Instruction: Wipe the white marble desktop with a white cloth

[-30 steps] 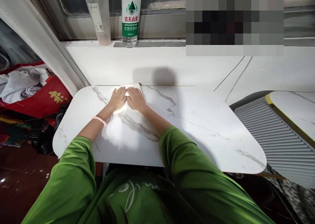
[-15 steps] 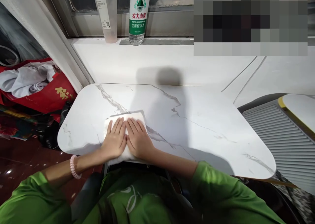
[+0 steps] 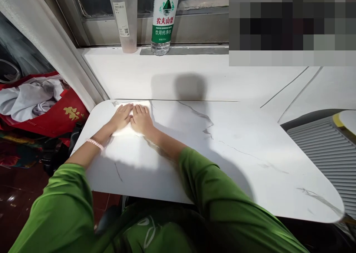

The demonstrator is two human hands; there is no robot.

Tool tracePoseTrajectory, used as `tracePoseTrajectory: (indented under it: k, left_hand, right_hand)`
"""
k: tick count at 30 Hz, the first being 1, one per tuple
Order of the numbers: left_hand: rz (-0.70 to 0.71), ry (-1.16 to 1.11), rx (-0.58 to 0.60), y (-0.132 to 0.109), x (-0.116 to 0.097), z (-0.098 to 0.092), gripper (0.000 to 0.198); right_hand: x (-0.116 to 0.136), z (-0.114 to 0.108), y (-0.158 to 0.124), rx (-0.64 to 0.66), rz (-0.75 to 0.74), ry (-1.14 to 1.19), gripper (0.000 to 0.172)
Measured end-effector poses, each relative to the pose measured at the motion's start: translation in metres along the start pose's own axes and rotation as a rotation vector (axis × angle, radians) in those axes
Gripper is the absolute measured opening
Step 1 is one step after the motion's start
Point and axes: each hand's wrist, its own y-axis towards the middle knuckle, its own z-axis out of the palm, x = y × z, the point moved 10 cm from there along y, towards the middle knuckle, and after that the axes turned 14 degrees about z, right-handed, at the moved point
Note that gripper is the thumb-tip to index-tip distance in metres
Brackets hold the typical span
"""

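A folded white cloth (image 3: 125, 130) lies flat near the far left part of the white marble-patterned table (image 3: 172, 178). My left hand (image 3: 121, 116) rests palm down on the cloth's left side, fingers stretched out. Beside it, my right hand (image 3: 141, 120) presses flat on the cloth's right side with its fingers extended. The two hands nearly touch at the thumbs. Both arms reach forward over the tabletop, and a pink coiled band (image 3: 95, 144) circles my left wrist. Most of the cloth's middle is hidden beneath the hands.
On the window ledge stand a clear plastic cup (image 3: 124, 30) and a water bottle (image 3: 164, 23) with a green and white label. A red bag (image 3: 55, 114) with white fabric sits left of the table. At right is a grey ribbed seat (image 3: 319, 145).
Both hands have slid the white cloth forward and slightly left, from the table's near edge to its far edge near the wall. The camera view has shifted slightly.
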Motion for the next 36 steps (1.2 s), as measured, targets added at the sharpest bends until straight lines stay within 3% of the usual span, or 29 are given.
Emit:
tracePoseTrajectory:
  k: [3, 6, 13, 18, 24, 29, 32, 36]
  left_hand:
    - [0.014, -0.008, 0.000, 0.018, 0.036, -0.005, 0.052]
    - [0.003, -0.008, -0.006, 0.024, 0.053, -0.006, 0.052]
    - [-0.038, -0.001, 0.013, 0.007, 0.046, -0.001, 0.054]
    - [-0.030, 0.008, 0.020, -0.048, 0.011, -0.004, 0.054]
    - [-0.063, 0.041, -0.013, -0.152, -0.048, -0.018, 0.055]
    - [-0.194, 0.096, -0.084, -0.229, -0.072, -0.031, 0.054]
    - [-0.250, 0.103, -0.104, -0.253, -0.074, -0.036, 0.054]
    - [-0.259, 0.091, -0.093, -0.256, -0.067, -0.035, 0.053]
  right_hand:
    - [0.005, 0.011, 0.038, 0.018, 0.056, 0.007, 0.053]
    - [0.007, 0.018, 0.055, 0.017, 0.074, 0.010, 0.053]
    - [0.012, 0.021, 0.040, -0.003, 0.045, 0.051, 0.054]
    - [0.040, 0.014, -0.017, 0.022, -0.004, 0.064, 0.056]
    - [0.095, 0.002, -0.108, 0.084, -0.159, 0.106, 0.059]
    - [0.147, 0.001, -0.156, 0.140, -0.336, 0.135, 0.060]
    - [0.165, 0.004, -0.166, 0.167, -0.378, 0.156, 0.061]
    - [0.170, 0.007, -0.164, 0.164, -0.383, 0.130, 0.061]
